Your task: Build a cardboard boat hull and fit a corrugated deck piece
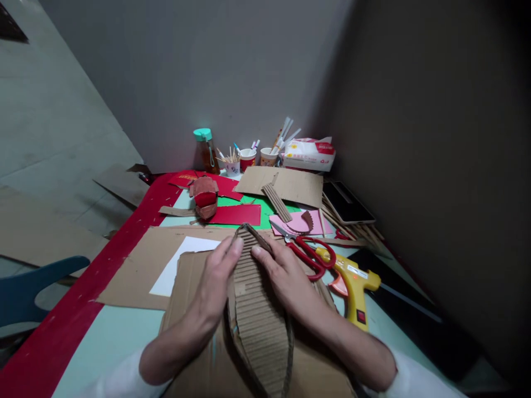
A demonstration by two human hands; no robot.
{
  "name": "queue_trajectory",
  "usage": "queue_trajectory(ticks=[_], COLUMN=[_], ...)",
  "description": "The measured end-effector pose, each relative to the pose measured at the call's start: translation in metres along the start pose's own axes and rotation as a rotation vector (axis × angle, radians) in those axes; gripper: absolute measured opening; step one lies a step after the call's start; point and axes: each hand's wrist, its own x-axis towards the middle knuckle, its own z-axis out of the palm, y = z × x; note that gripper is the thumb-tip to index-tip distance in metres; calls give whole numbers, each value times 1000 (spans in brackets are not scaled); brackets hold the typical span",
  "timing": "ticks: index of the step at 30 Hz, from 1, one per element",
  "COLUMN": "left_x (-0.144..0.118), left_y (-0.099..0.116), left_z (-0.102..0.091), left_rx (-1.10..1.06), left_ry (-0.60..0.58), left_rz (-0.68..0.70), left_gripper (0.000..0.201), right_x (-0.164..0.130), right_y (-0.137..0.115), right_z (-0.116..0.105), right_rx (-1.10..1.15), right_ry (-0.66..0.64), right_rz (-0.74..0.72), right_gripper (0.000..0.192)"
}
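Observation:
A boat-shaped piece of corrugated cardboard (259, 307) with a raised rim lies in front of me, its pointed tip facing away. Around the left side of that tip my left hand (218, 273) is closed, thumb on the inside of the rim. My right hand (286, 273) grips the opposite side the same way, its thumb resting inside near the tip. Underneath is a larger flat cardboard sheet (199, 354). Just right of my right hand lie red-handled scissors (311, 257) and a yellow glue gun (354, 282). The fingers behind the rim are hidden.
Flat cardboard with white paper (182, 260) lies to the left. Farther back are a red cardboard model (204, 196), a brown sheet (286, 185), a bottle (206, 152), cups of sticks (248, 157) and a tissue pack (309, 155). A tablet (348, 203) lies at the right.

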Motion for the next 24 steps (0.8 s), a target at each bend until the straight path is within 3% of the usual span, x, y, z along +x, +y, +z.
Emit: queue_trajectory(ticks=[2, 10, 14, 18, 21, 24], left_x=[4, 16, 12, 10, 16, 25], left_y=[8, 5, 4, 5, 10, 17], left_z=[-5, -27, -27, -21, -23, -34], left_rx=[-1, 213, 263, 280, 276, 316], left_ry=[-9, 238, 323, 359, 336, 453], left_rz=[11, 179, 206, 256, 315, 351], left_gripper=[32, 28, 26, 26, 26, 28], right_x=[2, -12, -18, -16, -12, -10], right_y=[-3, -12, -13, -14, -17, -25], right_z=[-4, 0, 9, 9, 0, -12], right_rx=[32, 12, -30, -15, 74, 146], right_ry=[-68, -145, -233, -226, -223, -275], right_rz=[-14, 78, -13, -49, 12, 114], right_gripper=[34, 50, 63, 64, 76, 85])
